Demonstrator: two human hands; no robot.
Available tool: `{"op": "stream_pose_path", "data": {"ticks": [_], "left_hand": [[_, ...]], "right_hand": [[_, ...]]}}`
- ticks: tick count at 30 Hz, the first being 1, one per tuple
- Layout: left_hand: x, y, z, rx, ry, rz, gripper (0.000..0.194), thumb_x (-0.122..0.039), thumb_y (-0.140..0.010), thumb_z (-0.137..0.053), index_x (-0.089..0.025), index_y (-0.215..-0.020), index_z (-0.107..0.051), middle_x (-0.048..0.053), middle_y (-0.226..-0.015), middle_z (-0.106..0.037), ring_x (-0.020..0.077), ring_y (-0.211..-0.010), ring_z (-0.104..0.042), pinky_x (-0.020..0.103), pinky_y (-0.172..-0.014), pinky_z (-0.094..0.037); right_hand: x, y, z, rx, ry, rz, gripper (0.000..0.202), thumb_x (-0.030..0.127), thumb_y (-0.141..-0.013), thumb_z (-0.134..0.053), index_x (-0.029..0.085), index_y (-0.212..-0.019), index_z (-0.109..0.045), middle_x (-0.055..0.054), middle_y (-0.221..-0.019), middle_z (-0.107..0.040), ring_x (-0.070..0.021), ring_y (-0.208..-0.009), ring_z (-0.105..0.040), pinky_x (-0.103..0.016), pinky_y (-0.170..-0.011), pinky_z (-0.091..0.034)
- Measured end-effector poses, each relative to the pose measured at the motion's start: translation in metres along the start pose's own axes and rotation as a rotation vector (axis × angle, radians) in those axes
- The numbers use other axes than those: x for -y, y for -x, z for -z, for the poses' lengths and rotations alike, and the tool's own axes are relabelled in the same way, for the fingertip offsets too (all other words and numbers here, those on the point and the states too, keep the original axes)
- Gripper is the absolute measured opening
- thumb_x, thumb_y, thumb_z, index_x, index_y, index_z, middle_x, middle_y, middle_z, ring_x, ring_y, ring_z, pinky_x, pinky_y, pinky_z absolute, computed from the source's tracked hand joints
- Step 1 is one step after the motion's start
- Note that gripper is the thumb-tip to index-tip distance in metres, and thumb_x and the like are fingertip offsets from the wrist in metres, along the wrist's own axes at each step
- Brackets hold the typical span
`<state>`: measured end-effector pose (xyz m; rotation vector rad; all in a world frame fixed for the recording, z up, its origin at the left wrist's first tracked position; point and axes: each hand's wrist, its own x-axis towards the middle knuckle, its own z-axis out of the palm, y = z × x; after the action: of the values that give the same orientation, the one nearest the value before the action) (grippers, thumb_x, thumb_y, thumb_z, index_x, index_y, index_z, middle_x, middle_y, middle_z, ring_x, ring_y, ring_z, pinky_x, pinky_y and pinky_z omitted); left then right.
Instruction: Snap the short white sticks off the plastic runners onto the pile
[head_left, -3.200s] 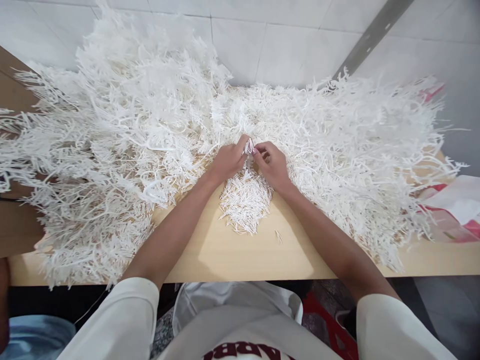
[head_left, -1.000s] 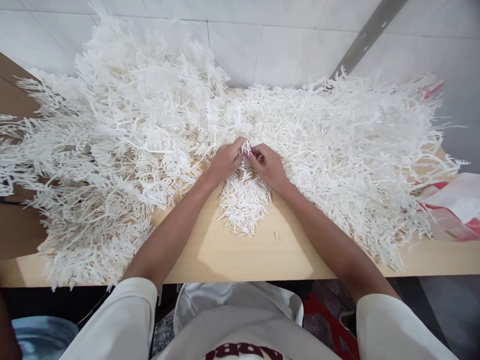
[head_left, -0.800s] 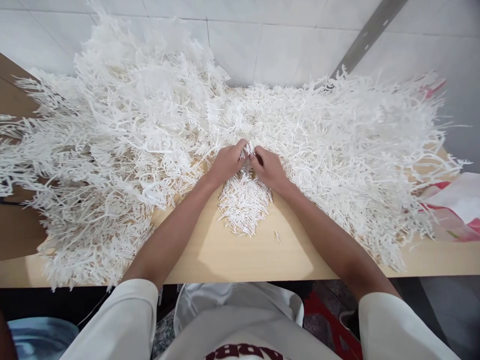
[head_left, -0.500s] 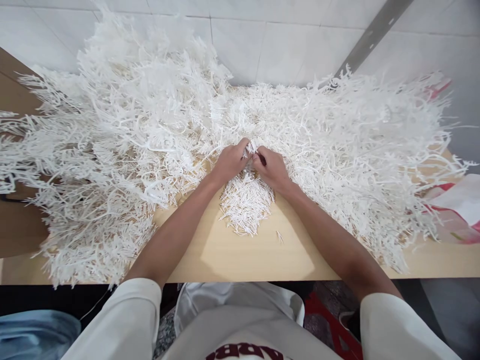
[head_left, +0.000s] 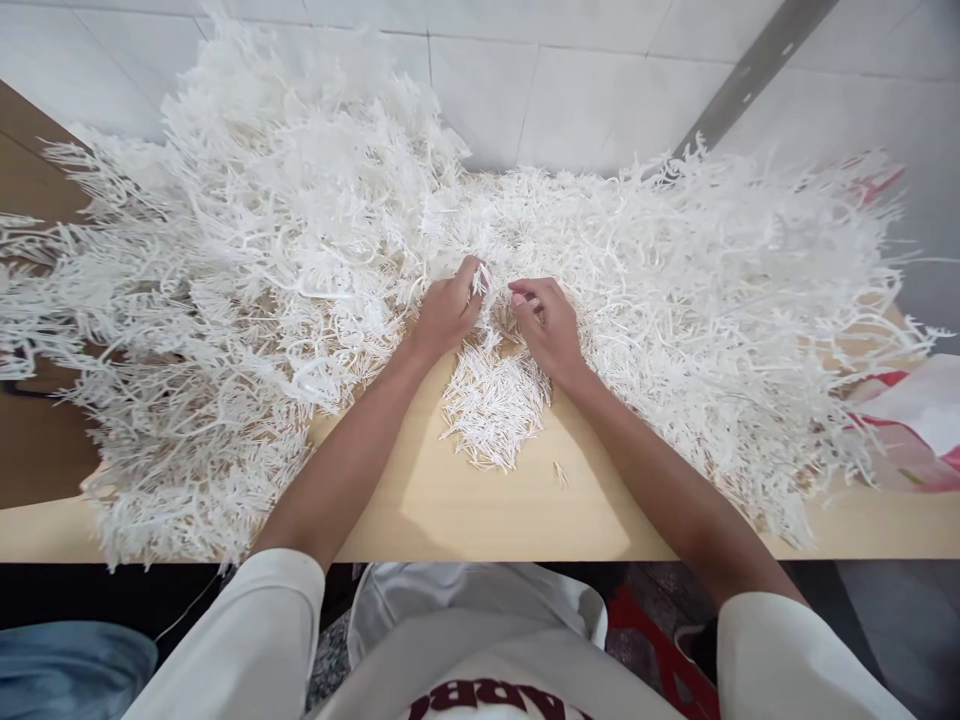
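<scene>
My left hand [head_left: 453, 306] is closed on a small white branched plastic strand [head_left: 481, 279], whose tips stick out past the thumb and forefinger. My right hand [head_left: 549, 318] sits a short gap to the right, its fingers curled and the thumb and forefinger tips close together. Whatever lies between those tips is too small to make out. Just below and between both hands is a small heap of short white plastic sticks [head_left: 495, 408] on the wooden table [head_left: 510, 515]. A couple of loose sticks [head_left: 560, 474] lie to the right of the heap.
A tall tangled pile of white branched strands [head_left: 300, 200] covers the table on the left, and a lower pile [head_left: 712, 280] spreads on the right. Behind them stands a tiled wall [head_left: 585, 100]. A cardboard box [head_left: 41, 440] is at left, a red-and-white plastic bag [head_left: 915, 420] at right.
My hands have moved apart from each other: the left shifted slightly left and up, still with a white strand. My right hand's curled fingers have loosened. The small heap looks much the same.
</scene>
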<state>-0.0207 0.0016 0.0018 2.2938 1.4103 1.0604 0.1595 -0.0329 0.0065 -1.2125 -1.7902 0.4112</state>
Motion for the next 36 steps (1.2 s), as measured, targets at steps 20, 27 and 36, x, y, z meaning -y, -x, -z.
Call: {"op": "stream_pose_path", "data": {"ticks": [20, 27, 36], "left_hand": [[-0.011, 0.000, 0.000, 0.216, -0.176, -0.139, 0.021, -0.035, -0.092, -0.039, -0.021, -0.094, -0.055, 0.001, -0.063, -0.057, 0.0177, -0.060, -0.053, 0.031, -0.061, -0.034], [-0.003, -0.006, -0.002, 0.151, -0.029, 0.009, 0.033, -0.044, -0.097, -0.031, -0.020, -0.096, -0.054, -0.001, -0.058, -0.051, 0.0158, -0.054, -0.048, 0.031, -0.061, -0.035], [0.002, -0.005, 0.003, 0.045, -0.067, 0.027, 0.031, -0.047, -0.096, -0.034, -0.022, -0.093, -0.054, -0.001, -0.057, -0.050, 0.0163, -0.057, -0.050, 0.030, -0.063, -0.035]], "right_hand": [[0.008, 0.005, -0.001, 0.179, 0.253, 0.180, 0.031, 0.023, -0.082, -0.044, 0.021, -0.055, -0.027, 0.003, -0.052, -0.034, -0.0114, -0.055, -0.033, -0.029, -0.061, -0.033], [0.013, 0.013, 0.003, 0.065, 0.198, 0.294, 0.033, 0.022, -0.079, -0.044, 0.022, -0.052, -0.025, 0.004, -0.048, -0.030, -0.0105, -0.049, -0.027, -0.030, -0.054, -0.029], [0.012, 0.006, -0.001, 0.024, 0.033, -0.025, 0.017, 0.035, -0.091, -0.050, 0.022, -0.085, -0.059, -0.003, -0.086, -0.066, -0.0141, -0.072, -0.056, -0.030, -0.067, -0.045]]}}
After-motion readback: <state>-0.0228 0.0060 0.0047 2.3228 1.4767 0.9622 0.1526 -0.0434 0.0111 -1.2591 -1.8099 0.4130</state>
